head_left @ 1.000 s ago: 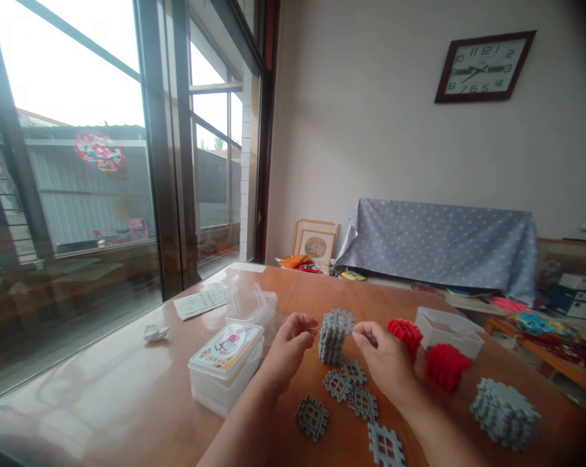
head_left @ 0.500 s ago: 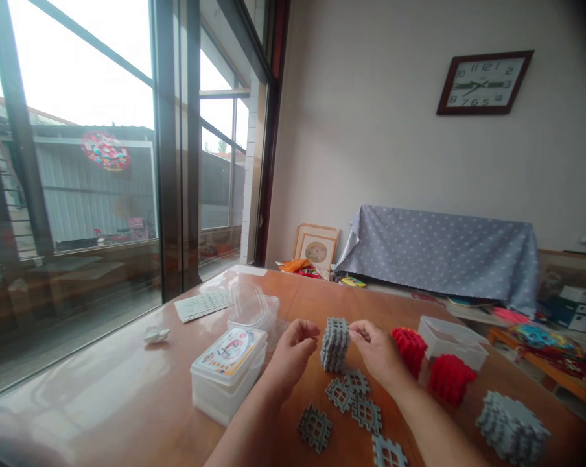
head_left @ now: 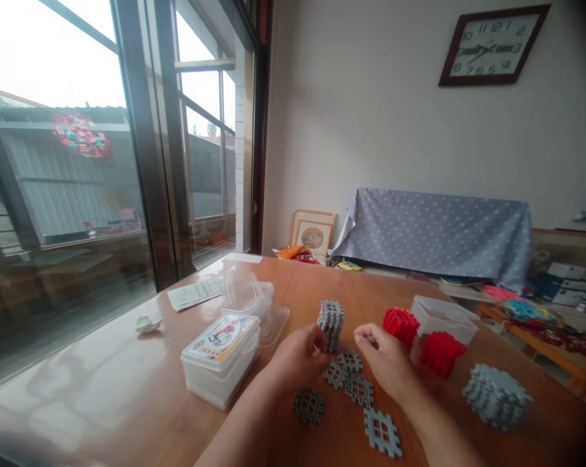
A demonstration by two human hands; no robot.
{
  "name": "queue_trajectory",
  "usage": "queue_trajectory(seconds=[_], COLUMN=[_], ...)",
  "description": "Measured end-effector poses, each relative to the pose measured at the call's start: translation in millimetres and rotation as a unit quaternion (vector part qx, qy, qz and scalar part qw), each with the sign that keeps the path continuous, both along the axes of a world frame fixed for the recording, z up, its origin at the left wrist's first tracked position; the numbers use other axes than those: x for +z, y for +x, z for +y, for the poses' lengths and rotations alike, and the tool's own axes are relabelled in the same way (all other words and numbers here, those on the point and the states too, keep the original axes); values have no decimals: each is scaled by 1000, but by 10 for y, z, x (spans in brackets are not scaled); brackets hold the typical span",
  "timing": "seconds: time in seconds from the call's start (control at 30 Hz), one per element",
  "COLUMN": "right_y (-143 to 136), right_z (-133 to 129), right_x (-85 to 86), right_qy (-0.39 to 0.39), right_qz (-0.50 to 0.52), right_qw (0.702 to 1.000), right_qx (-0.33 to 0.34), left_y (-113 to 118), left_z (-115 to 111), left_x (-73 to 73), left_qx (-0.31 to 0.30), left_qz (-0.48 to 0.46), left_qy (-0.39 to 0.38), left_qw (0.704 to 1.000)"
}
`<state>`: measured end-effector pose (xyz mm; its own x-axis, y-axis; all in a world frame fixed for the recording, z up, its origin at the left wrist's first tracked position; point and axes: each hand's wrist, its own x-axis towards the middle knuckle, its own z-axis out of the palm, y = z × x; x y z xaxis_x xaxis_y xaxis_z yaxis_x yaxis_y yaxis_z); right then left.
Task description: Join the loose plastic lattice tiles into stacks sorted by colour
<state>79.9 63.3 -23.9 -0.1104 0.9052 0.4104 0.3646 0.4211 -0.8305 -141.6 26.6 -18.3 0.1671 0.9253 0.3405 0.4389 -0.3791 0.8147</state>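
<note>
An upright stack of grey square lattice tiles [head_left: 332, 319] stands on the table. My left hand [head_left: 303, 350] is at the lower left side of this stack, fingers curled; whether it touches the stack or pinches something is hidden. To the right of the stack, and apart from it, my right hand [head_left: 378, 347] hovers with its fingers bent together and nothing visible in them. Between my forearms several loose grey tiles [head_left: 359, 389] lie flat, some overlapping. One darker tile [head_left: 308, 407] lies by my left forearm, and a lighter one [head_left: 382, 432] nearer to me.
Red tile stacks [head_left: 441, 354] and a clear open box [head_left: 443, 318] stand right of my right hand, with another grey stack [head_left: 497, 395] closer. On the left are a lidded plastic box [head_left: 220, 360], clear containers [head_left: 249, 298], a paper sheet [head_left: 196, 293] and crumpled tissue [head_left: 148, 324].
My right hand has come off the top of the grey stack and stands apart from it. My left hand has moved right, to the stack's lower side. The camera view has shifted.
</note>
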Motion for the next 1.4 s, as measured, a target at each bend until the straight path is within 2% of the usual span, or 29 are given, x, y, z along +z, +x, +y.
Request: queue_trajectory(seconds=[0.13, 0.27, 0.33, 0.47, 0.67, 0.77, 0.9, 0.97, 1.1, 1.17, 1.23, 1.4], right_y=[6, -7, -13, -19, -7, -3, 6, 7, -28, -59, -85, -94], right_z=[-2, -18, -38, -61, -54, -63, -58, -44, -32, -46, -69, -98], right_x=[-84, -109, -101, -70, -103, -144, -178, -193, -222, -222, -203, -102], right_qy=[-23, -13, -9, -11, -28, -40, -54, -63, -123, -178, -202, -137], right_qz=[-23, -42, -47, -53, -81, -137, -257, -276, -189, -123, -64, 28], right_qw=[999, 998, 998, 997, 995, 989, 965, 959, 974, 975, 976, 988], right_qx=[24, 37, 40, 46, 43, 47, 12, 2, 27, 43, 54, 72], left_y=[110, 219, 238, 207, 160, 172, 195, 201, 206, 212, 225, 295], left_z=[-45, -32, -26, -28, -36, -48, -61, -64, -62, -60, -66, -137], left_x=[-65, -133, -157, -167, -126, -101, -61, -44, -40, -44, -37, 63], left_qx=[-17, -16, -9, -16, -3, -2, -5, -6, -11, -9, -6, -17], left_qz=[93, 194, 211, 184, 152, 136, 131, 116, 62, 40, 26, -1], left_qy=[23, 18, 18, 35, -9, -36, -100, -126, -162, -146, -102, -3], left_qw=[995, 981, 977, 982, 988, 990, 986, 985, 985, 988, 994, 1000])
